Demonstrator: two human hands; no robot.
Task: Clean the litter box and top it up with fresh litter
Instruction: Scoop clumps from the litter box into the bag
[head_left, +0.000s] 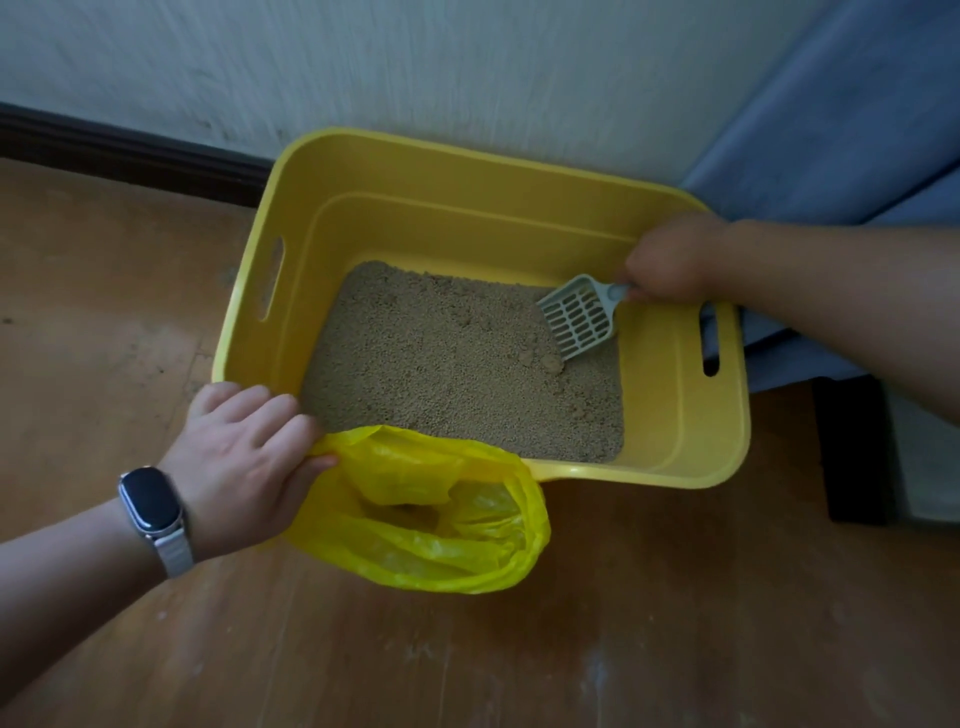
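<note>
A yellow plastic litter box (675, 395) stands on the floor against the wall, holding tan litter (447, 364) with a few clumps near its right side. My right hand (670, 257) grips the handle of a grey slotted scoop (579, 317), whose front edge dips into the litter by a clump (550, 362). My left hand (244, 457), with a watch on the wrist, holds the rim of an open yellow plastic bag (441, 519) at the box's near edge. The bag's mouth faces up.
A worn wooden floor (519, 649) lies all around. A white wall with a dark baseboard (130, 150) runs behind the box. Blue fabric (841, 130) hangs at the right, with a dark furniture leg (852, 447) below it.
</note>
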